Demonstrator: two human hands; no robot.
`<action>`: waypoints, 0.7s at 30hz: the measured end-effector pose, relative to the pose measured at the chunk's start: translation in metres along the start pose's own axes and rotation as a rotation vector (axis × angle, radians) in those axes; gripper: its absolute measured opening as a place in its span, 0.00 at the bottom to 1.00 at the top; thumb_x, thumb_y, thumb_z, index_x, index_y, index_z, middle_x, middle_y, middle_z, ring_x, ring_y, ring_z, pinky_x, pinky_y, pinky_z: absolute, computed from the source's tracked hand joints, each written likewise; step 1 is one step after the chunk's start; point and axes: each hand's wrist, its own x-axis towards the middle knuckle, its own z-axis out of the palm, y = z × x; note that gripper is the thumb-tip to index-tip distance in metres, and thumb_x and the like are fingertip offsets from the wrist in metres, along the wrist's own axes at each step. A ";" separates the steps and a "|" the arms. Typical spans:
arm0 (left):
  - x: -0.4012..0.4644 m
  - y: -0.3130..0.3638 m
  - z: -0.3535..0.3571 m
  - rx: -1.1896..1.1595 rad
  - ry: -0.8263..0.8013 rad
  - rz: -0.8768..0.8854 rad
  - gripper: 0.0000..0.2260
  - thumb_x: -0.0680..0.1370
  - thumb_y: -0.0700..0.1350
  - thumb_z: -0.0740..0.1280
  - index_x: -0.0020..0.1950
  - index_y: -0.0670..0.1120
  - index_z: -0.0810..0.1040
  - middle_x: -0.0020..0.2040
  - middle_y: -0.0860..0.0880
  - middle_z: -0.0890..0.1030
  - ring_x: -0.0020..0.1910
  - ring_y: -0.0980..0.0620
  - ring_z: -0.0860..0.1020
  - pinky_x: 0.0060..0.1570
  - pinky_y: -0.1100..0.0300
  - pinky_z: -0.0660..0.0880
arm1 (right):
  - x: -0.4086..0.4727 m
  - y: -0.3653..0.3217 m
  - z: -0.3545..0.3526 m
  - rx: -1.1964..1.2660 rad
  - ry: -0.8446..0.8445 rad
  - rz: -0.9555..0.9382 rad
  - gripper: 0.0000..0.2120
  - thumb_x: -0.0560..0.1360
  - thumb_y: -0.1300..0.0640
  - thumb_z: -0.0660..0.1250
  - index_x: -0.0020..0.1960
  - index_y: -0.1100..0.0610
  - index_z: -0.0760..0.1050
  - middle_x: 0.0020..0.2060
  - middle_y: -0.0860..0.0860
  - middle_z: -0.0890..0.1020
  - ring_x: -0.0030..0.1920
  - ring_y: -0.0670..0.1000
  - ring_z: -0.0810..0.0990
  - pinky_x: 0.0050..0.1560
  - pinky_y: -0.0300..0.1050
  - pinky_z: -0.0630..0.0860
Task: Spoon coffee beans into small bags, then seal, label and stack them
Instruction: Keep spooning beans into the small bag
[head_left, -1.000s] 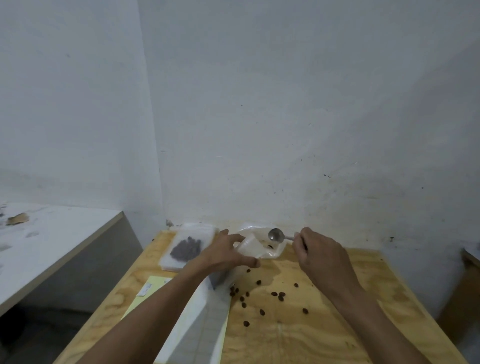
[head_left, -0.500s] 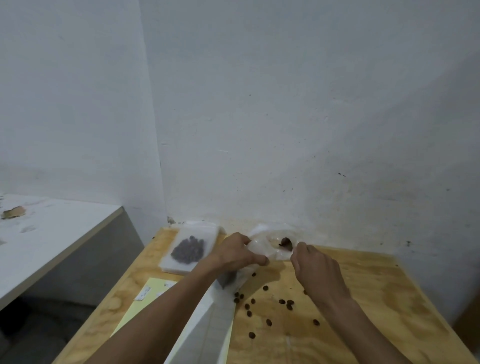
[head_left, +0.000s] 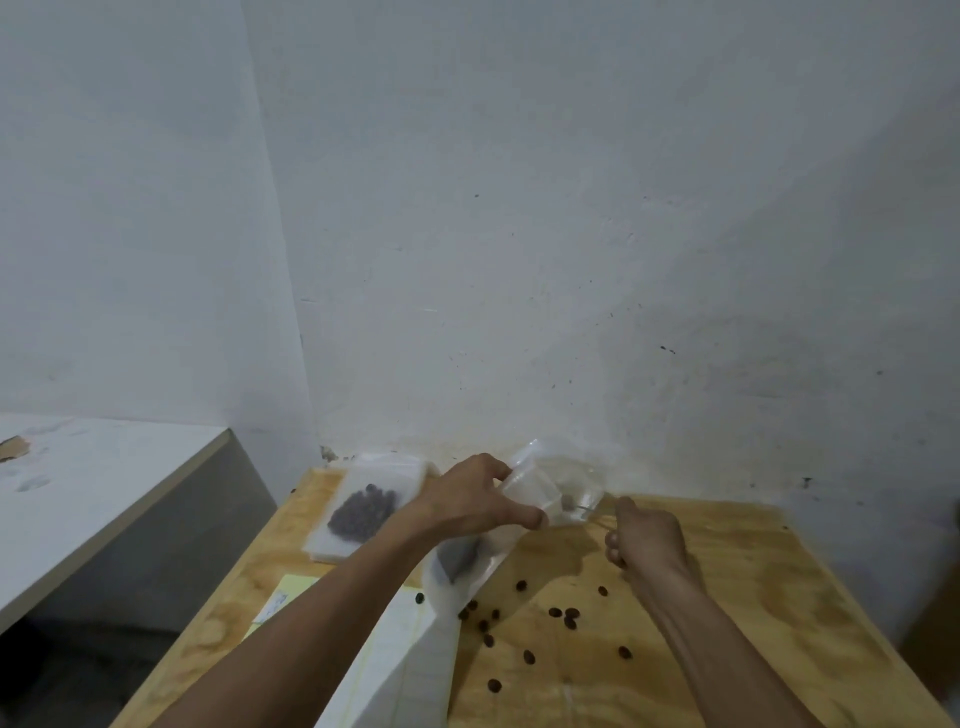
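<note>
Evidently the left hand (head_left: 470, 501) pinches the small clear bag (head_left: 553, 486) up off the table (head_left: 753, 582) so its mouth gapes toward the right hand (head_left: 644, 538), fingers curled round a barely visible spoon (head_left: 582, 506) reaching inside.

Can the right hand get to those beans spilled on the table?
Probably yes. The right hand holds the spoon at the clear bag, and the loose beans lie on bare wood just below it, with nothing between. It would likely need to draw the spoon out first.
</note>
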 end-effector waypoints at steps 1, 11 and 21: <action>0.001 -0.003 -0.001 -0.003 0.016 -0.014 0.16 0.67 0.57 0.78 0.49 0.51 0.84 0.45 0.55 0.83 0.43 0.59 0.79 0.40 0.62 0.74 | -0.003 0.003 -0.003 0.007 -0.013 -0.024 0.14 0.82 0.57 0.60 0.38 0.59 0.70 0.30 0.57 0.72 0.27 0.52 0.68 0.26 0.39 0.62; -0.001 -0.029 0.006 0.006 0.039 -0.042 0.32 0.63 0.62 0.79 0.63 0.50 0.79 0.58 0.53 0.79 0.55 0.52 0.79 0.51 0.58 0.78 | -0.034 -0.010 -0.046 -0.070 -0.046 -0.280 0.21 0.81 0.59 0.61 0.31 0.56 0.60 0.20 0.46 0.60 0.26 0.50 0.61 0.30 0.43 0.57; -0.031 -0.024 0.011 0.040 0.052 0.012 0.42 0.65 0.62 0.79 0.75 0.54 0.69 0.77 0.50 0.61 0.71 0.46 0.69 0.69 0.47 0.71 | -0.060 -0.043 -0.078 -0.029 -0.168 -0.384 0.13 0.78 0.60 0.63 0.37 0.56 0.64 0.32 0.55 0.60 0.28 0.50 0.62 0.28 0.40 0.57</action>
